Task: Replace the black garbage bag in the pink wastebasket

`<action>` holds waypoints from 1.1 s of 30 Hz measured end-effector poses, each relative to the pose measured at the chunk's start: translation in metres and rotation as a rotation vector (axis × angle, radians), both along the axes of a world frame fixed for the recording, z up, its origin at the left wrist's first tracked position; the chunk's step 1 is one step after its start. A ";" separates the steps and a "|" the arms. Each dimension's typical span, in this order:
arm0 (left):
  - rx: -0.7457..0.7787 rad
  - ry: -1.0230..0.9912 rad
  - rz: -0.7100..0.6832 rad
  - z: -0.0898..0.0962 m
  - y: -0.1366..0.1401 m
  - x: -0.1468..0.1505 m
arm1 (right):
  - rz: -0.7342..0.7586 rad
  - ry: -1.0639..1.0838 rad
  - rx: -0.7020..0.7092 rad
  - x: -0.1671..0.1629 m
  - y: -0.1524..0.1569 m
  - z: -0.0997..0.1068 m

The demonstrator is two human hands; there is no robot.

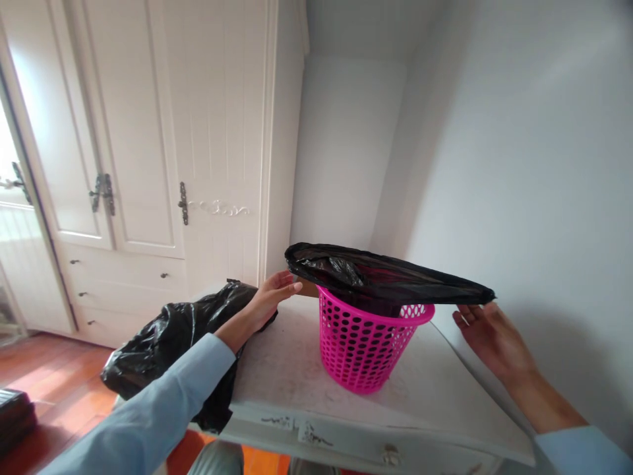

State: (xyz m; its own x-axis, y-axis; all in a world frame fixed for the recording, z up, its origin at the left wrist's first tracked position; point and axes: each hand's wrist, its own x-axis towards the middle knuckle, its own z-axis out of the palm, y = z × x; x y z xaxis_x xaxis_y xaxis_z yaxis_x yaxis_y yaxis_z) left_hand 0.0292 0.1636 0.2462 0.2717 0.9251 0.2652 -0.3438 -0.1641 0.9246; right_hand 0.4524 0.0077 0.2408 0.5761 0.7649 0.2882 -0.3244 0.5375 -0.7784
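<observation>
On the white marbled tabletop [287,369] stands a bright pink perforated plastic basket [363,346], and a black plastic bin liner [380,277] is stretched flat and wide above its rim, its middle sagging into the opening. The left hand [271,297] pinches the liner's near-left edge; the right hand [489,333] lies palm-up, fingers spread under the far tip, its grip loose, seemingly to keep the mouth taut. A second crumpled black bag [168,349] slumps over the tabletop's left edge, out of the way.
</observation>
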 end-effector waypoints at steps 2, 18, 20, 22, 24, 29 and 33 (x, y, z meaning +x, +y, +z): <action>0.078 -0.058 -0.098 -0.004 0.005 0.008 | 0.019 -0.005 -0.021 -0.002 0.005 -0.015; 0.105 -0.314 -0.314 0.067 0.023 0.037 | 0.070 -0.076 0.136 -0.050 0.044 0.024; 0.072 -0.307 -0.277 0.065 0.021 0.037 | 0.031 -0.111 0.118 -0.049 0.047 0.023; 0.043 -0.315 -0.237 0.061 0.021 0.034 | -0.007 -0.108 0.135 -0.044 0.047 0.021; 0.006 -0.365 -0.187 0.055 0.021 0.030 | -0.017 -0.064 0.168 -0.039 0.047 0.018; -0.102 -0.475 -0.065 0.046 0.016 0.024 | -0.014 0.088 0.211 -0.021 0.047 0.016; -0.188 -0.518 -0.071 0.043 0.004 0.020 | -0.009 0.157 0.149 -0.012 0.045 0.015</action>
